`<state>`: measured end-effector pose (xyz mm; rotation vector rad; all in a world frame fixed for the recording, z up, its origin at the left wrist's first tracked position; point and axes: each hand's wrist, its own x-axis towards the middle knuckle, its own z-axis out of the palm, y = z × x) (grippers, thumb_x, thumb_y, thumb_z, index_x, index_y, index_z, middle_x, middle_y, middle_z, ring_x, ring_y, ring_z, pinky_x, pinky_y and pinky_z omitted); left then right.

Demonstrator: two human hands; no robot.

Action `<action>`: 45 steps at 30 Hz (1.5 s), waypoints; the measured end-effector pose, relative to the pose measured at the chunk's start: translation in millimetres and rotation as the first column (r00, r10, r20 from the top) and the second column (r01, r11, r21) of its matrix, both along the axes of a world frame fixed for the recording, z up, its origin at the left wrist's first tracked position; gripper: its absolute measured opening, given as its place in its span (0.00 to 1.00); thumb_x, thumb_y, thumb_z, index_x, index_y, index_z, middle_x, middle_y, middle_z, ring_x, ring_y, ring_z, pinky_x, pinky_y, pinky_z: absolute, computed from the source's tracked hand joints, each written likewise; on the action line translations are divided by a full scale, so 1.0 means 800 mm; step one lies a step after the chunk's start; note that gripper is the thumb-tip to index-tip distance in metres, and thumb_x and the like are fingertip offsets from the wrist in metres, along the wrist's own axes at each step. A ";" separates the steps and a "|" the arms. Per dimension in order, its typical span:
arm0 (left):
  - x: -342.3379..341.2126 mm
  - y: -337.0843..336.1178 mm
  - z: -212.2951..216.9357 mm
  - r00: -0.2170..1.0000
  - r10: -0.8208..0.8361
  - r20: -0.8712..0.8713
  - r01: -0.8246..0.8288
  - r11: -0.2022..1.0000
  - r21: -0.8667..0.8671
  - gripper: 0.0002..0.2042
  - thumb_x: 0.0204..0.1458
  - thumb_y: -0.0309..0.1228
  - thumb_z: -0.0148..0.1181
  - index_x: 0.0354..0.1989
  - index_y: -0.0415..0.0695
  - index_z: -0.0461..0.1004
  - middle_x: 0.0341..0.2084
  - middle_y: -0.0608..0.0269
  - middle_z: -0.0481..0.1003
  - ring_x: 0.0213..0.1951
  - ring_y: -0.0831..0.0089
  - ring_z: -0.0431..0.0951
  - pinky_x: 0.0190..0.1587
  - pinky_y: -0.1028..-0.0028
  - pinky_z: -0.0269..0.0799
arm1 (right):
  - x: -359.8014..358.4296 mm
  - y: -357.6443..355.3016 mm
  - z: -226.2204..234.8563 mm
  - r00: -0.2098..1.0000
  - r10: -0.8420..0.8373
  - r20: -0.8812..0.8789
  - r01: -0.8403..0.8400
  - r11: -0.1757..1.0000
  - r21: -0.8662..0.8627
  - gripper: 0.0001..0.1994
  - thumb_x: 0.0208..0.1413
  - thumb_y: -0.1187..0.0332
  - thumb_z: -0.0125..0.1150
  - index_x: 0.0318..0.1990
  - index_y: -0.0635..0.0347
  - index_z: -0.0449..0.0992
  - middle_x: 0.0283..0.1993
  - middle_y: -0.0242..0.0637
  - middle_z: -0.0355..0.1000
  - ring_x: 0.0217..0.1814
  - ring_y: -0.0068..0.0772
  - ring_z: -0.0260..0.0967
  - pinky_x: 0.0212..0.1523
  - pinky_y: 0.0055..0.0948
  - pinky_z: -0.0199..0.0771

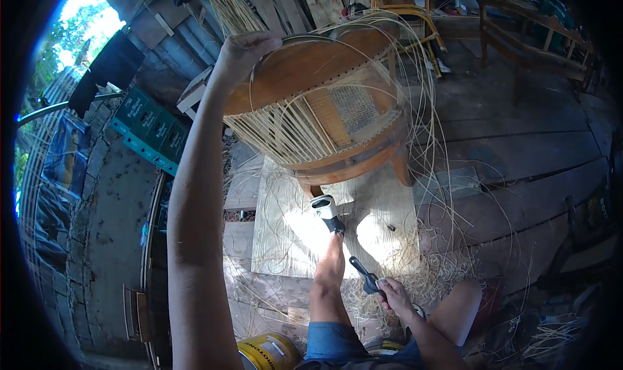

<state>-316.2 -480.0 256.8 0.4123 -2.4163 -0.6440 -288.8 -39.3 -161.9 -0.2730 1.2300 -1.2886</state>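
A wooden chair with a curved top rail and half-woven cane sides stands in front of me, loose pale cane strands arching over its right side. High at the left, my left hand is closed over the end of the top rail, its fingertips partly hidden. Upright cane strands span the gap between the rail and the seat frame. Low and near my right knee, my right hand grips a dark hand tool; its exact kind is unclear. The tool is apart from the chair.
My shod foot rests by the chair leg on a pale board. Cane scraps litter the floor. A yellow bucket is near me; green crates stand left. A rattan chair and wooden bench are behind.
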 end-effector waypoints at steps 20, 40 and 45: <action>0.021 0.027 -0.041 0.972 0.160 -0.173 -0.218 0.892 -0.397 0.21 0.51 0.43 0.62 0.54 0.50 0.74 0.47 0.53 0.76 0.51 0.63 0.75 0.54 0.68 0.69 | -0.234 -0.248 0.328 0.815 -0.410 -0.410 0.267 0.893 -0.361 0.13 0.66 0.63 0.43 0.34 0.60 0.69 0.18 0.30 0.65 0.11 0.18 0.57 0.10 0.21 0.55; 0.082 0.155 -0.117 0.985 -0.118 0.126 0.128 0.989 -0.072 0.19 0.61 0.32 0.48 0.59 0.42 0.57 0.24 0.56 0.71 0.27 0.64 0.74 0.33 0.67 0.69 | -0.289 -0.250 0.519 0.985 -0.133 0.109 0.171 0.707 -0.686 0.10 0.63 0.69 0.39 0.31 0.61 0.64 0.22 0.27 0.60 0.17 0.15 0.53 0.16 0.16 0.55; 0.170 0.044 -0.170 0.954 0.055 0.296 -0.104 0.983 0.153 0.12 0.62 0.31 0.48 0.49 0.39 0.66 0.27 0.59 0.72 0.32 0.71 0.72 0.36 0.68 0.68 | -0.409 -0.328 0.530 0.978 -0.191 0.084 0.200 0.744 -0.638 0.10 0.63 0.67 0.41 0.32 0.60 0.66 0.19 0.24 0.60 0.15 0.12 0.54 0.14 0.14 0.55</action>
